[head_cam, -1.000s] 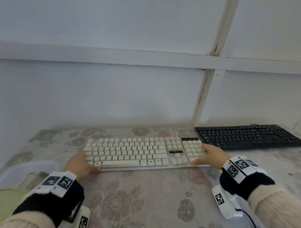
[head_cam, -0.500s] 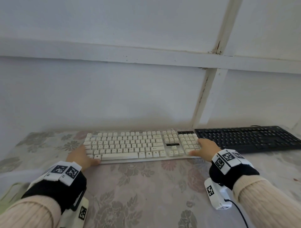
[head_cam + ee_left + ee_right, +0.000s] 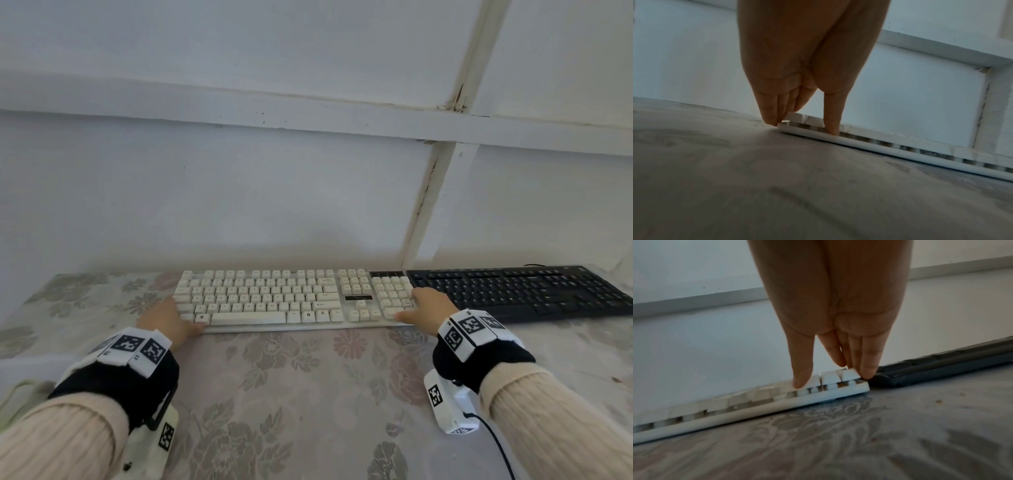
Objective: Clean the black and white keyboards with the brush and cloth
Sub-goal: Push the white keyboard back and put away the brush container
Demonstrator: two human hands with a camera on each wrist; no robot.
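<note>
White keyboard (image 3: 291, 298), laid end to end against the black keyboard (image 3: 513, 291), is gripped at both ends (thumb in front, fingers over keys) by left hand (image 3: 164, 320) and right hand (image 3: 428, 306), presumably for positioning.

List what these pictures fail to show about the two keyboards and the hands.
- White keyboard: key legends too small, head view.
- Black keyboard: legends blurred; right end cut off, right wrist view.
- Left hand: fingertips hidden behind the keyboard's corner, left wrist view.
- Right hand: fingertips hidden behind keys, right wrist view.
- Brush, cloth: in no view.

A pale wall (image 3: 239, 188) with white painted battens (image 3: 431, 205) rises behind a table (image 3: 308, 394) under floral cloth.
</note>
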